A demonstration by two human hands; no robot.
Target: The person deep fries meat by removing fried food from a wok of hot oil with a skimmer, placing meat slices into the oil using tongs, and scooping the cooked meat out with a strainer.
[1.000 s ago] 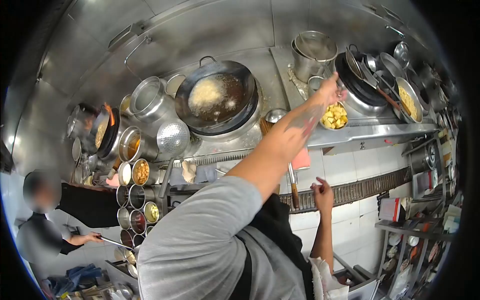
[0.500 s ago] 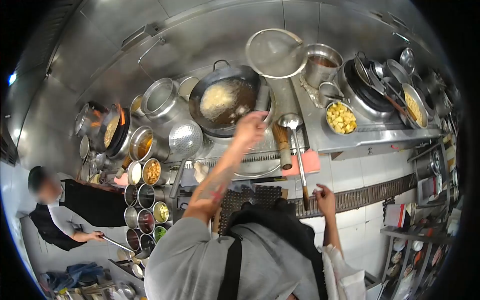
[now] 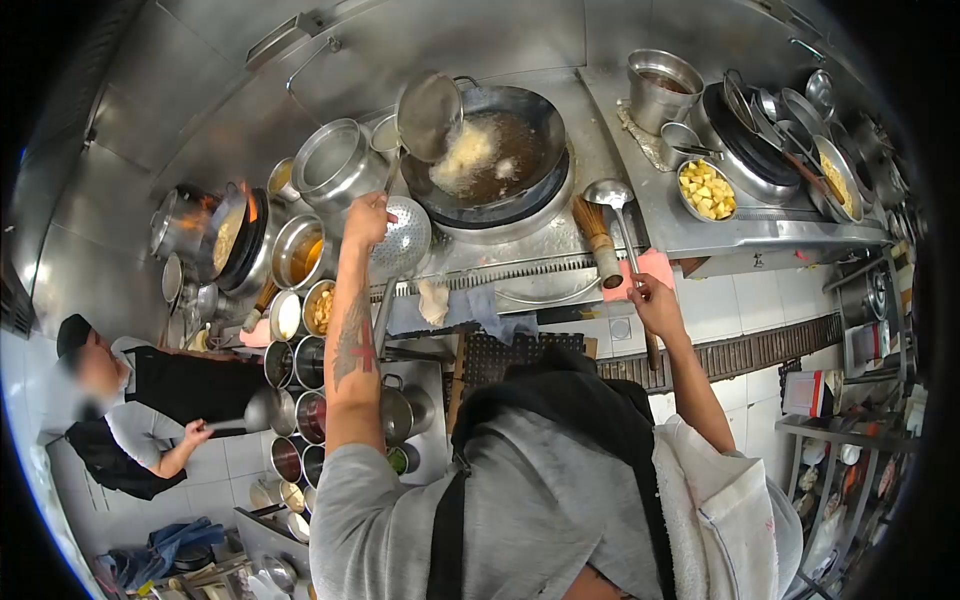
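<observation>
My left hand (image 3: 368, 219) is closed round the handle of a round mesh strainer (image 3: 430, 112), which is held tilted over the left rim of a wok (image 3: 540, 122). Inside the wok, pale foaming food (image 3: 468, 160) lies in dark oil. To the right, my right hand (image 3: 655, 302) grips the long handle of a ladle (image 3: 609, 194), its bowl at the stove edge. Just left of the ladle lies a bamboo brush (image 3: 598, 240). A perforated skimmer (image 3: 402, 235) rests near my left hand.
Left are a metal pot (image 3: 330, 165), a pan of orange liquid (image 3: 300, 250) and several ingredient tins. A bowl of yellow chunks (image 3: 707, 191) and stacked woks stand right. A co-worker (image 3: 160, 400) at far left holds a ladle. Flames show behind the left wok (image 3: 228, 238).
My left hand has carried the strainer leftward, from the wok's right side to its left rim. My right hand, open before, has closed on the ladle handle. The co-worker's ladle has risen.
</observation>
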